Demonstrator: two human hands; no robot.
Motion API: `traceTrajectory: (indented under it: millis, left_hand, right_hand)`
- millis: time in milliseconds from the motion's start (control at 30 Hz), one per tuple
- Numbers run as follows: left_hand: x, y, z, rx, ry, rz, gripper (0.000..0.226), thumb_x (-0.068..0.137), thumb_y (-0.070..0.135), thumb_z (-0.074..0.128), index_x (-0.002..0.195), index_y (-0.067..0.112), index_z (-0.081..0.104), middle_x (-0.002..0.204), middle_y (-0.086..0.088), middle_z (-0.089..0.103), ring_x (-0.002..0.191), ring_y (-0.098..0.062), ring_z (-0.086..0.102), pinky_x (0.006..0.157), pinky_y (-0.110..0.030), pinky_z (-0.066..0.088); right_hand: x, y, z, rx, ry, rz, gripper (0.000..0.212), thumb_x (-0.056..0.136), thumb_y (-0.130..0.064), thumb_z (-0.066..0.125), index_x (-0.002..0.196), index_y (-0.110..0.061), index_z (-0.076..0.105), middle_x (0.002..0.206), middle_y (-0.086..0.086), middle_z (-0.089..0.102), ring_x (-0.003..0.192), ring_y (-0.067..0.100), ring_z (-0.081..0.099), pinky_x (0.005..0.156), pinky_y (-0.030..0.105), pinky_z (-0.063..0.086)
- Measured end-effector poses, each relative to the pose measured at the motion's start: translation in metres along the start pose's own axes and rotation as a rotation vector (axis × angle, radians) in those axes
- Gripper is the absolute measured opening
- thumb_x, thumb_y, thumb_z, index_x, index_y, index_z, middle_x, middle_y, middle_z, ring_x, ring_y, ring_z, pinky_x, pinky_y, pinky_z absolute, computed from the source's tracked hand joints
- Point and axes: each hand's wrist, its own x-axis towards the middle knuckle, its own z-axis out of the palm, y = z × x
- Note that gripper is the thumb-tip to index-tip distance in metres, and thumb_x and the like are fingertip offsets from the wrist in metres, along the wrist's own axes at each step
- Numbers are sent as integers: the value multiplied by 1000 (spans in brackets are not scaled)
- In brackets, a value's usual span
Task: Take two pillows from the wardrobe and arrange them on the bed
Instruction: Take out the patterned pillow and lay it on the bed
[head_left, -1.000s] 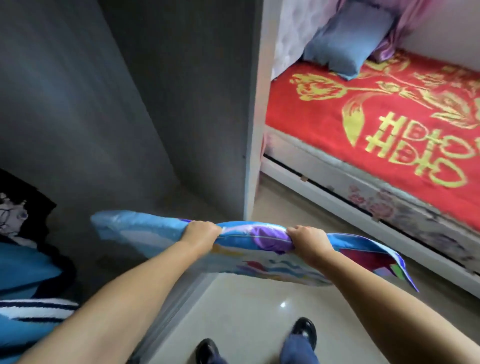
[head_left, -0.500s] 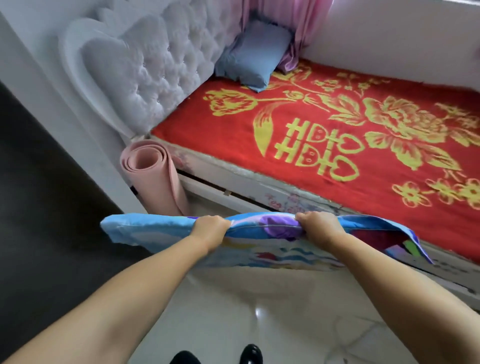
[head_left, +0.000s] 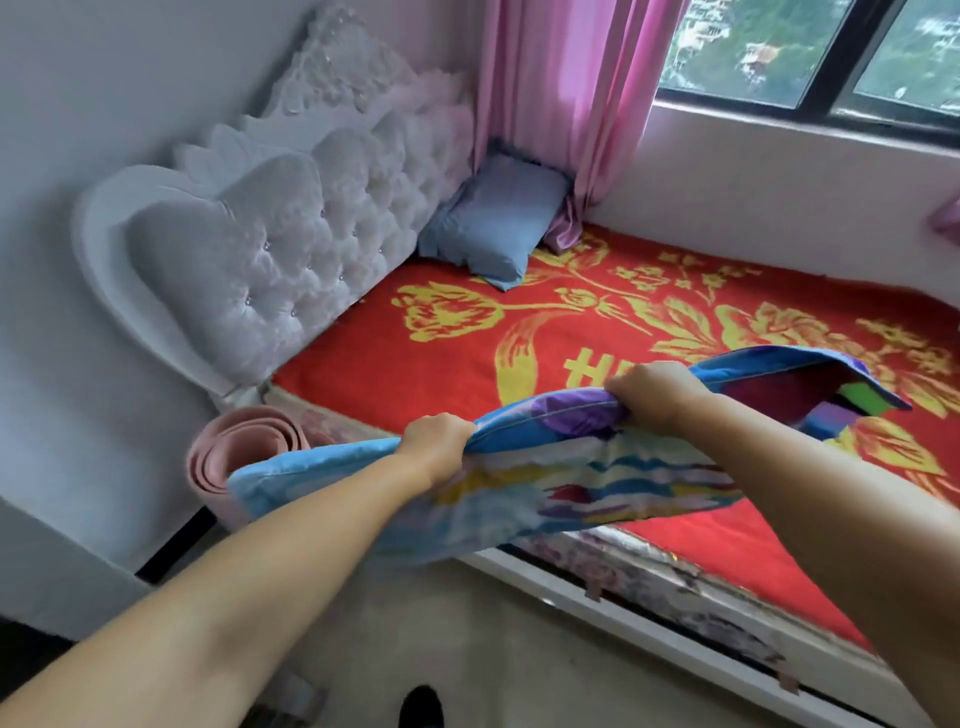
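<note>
I hold a flat, colourful pillow (head_left: 566, 473) with a blue edge and striped print by its upper seam. My left hand (head_left: 436, 441) grips the seam left of middle, and my right hand (head_left: 654, 389) grips it right of middle. The pillow hangs in the air over the near edge of the bed (head_left: 405, 358), which has a red cover with yellow flowers. A plain blue pillow (head_left: 493, 223) leans in the bed's far corner against the tufted white headboard (head_left: 270, 249).
A rolled pink mat (head_left: 234, 452) stands on the floor between the headboard and the bed's side. A pink curtain (head_left: 561, 88) hangs by the window (head_left: 810, 47) behind the bed. A white wall runs along the left, and my shoe (head_left: 421, 706) shows on the floor.
The view has swung from the dark wardrobe to the bed. Both hands have carried the colourful pillow up and to the right, over the bed's edge, the right end raised higher.
</note>
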Motion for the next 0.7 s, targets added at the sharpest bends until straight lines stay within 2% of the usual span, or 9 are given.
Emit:
traceTrajectory:
  millis: [167, 300, 567, 700]
  left_hand:
    - [85, -26, -45, -92, 91, 16, 20, 82, 23, 58, 101, 22, 63, 106, -14, 68, 98, -39, 62, 71, -37, 45]
    - [146, -46, -64, -123, 128, -6, 22, 82, 30, 59, 103, 21, 62, 106, -13, 68, 98, -39, 62, 72, -37, 47]
    - [272, -101, -87, -232, 119, -164, 28, 83, 34, 59, 109, 25, 62, 110, -13, 68, 102, -37, 62, 75, -35, 47]
    - [325, -134, -99, -309, 102, -248, 23, 85, 30, 55, 106, 25, 63, 110, -13, 68, 102, -37, 62, 77, -35, 47]
  right_hand:
    - [82, 51, -49, -52, 42, 19, 26, 95, -35, 46, 113, -18, 57, 112, 7, 67, 100, 30, 66, 76, 35, 49]
    - [149, 83, -72, -86, 74, 6, 25, 95, -34, 46, 112, -20, 58, 114, 5, 67, 102, 29, 66, 77, 35, 49]
    - [327, 128, -96, -178, 108, -99, 25, 97, -30, 45, 115, -21, 58, 117, 4, 66, 106, 28, 65, 82, 35, 49]
    - [412, 140, -108, -206, 82, -166, 29, 94, -39, 50, 115, -21, 60, 117, 4, 66, 108, 28, 64, 82, 35, 49]
